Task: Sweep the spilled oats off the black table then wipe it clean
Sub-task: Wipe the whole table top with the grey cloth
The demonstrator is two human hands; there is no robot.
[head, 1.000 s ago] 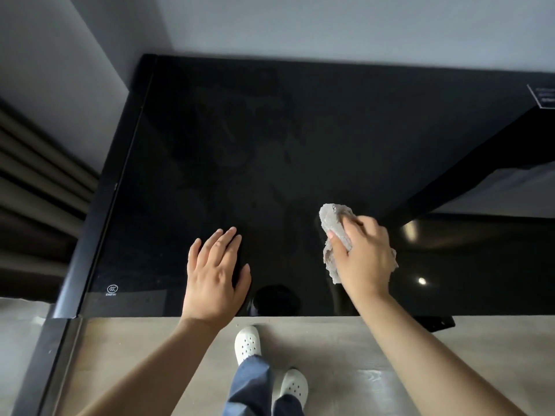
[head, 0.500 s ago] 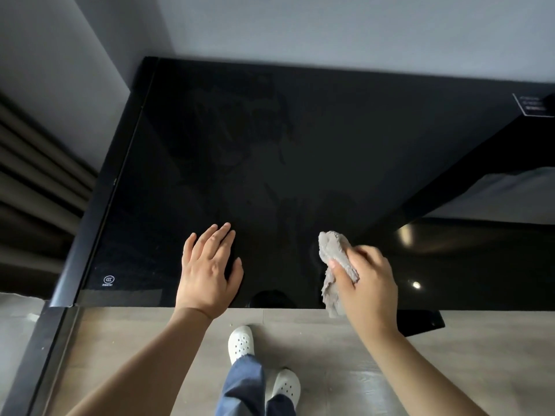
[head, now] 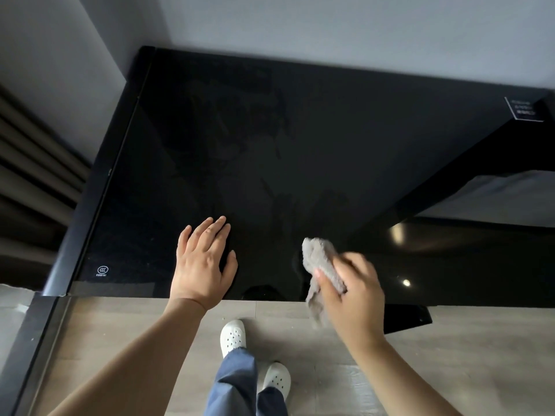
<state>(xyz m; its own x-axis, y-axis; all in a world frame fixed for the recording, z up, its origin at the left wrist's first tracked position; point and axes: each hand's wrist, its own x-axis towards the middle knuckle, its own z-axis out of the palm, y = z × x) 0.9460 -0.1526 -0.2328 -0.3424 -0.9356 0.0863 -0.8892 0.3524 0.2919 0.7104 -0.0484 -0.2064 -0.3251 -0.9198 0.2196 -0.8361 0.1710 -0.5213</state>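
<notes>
Toward six o'clock the right hand (head: 353, 292), closed around the cloth (head: 319, 261), had dragged; left hand (head: 202, 265) lay flat, empty on the table (head: 330, 145). Overlapping strokes seemed wise.

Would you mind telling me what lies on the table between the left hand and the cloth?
Nothing: in the head view, the table between the left hand and the cloth is bare glossy black, with faint smears only.

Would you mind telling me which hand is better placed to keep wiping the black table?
The right hand. It already grips the grey cloth at the near edge of the black table, beside the faint smears. The left hand lies flat and empty on the glass, apparently bracing.
</notes>
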